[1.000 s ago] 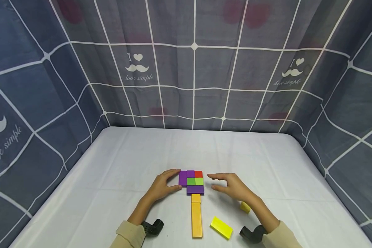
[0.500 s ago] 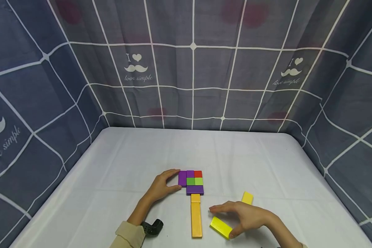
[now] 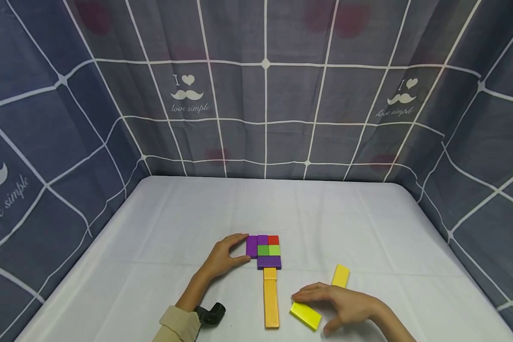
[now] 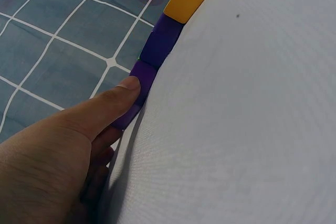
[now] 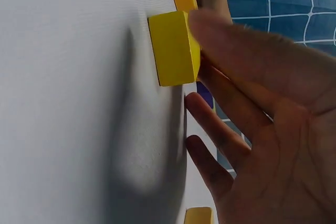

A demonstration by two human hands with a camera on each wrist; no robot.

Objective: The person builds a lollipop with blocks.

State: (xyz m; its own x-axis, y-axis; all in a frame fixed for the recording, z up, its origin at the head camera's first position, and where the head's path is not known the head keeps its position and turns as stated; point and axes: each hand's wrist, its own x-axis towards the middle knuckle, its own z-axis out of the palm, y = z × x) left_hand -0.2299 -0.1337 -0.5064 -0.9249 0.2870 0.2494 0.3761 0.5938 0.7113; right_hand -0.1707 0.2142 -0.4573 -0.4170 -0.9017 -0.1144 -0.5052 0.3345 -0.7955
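Observation:
A flat arrangement of purple, red and green blocks lies mid-table. My left hand (image 3: 223, 256) holds its leftmost purple block (image 3: 251, 247), index fingertip at the far end and thumb at the near end; in the left wrist view, the thumb presses on this purple block (image 4: 135, 116). My right hand (image 3: 335, 301) hovers low by a bright yellow block (image 3: 305, 317), fingers spread. Its thumb stands a little off the block's near right end, while the fingers reach past the far left end. The right wrist view shows this yellow block (image 5: 170, 51) partly behind the thumb.
A long orange block (image 3: 271, 304) runs toward me below the near purple block (image 3: 269, 262), with a short orange block (image 3: 270, 273) between. Another yellow block (image 3: 341, 275) lies partly behind my right hand. A dark, grid-patterned curtain (image 3: 239, 90) bounds the white table (image 3: 188, 209).
My right hand went from beside the arrangement back toward me, down to the bright yellow block. Its thumb then shifted slightly off the block's end. My left hand stayed put.

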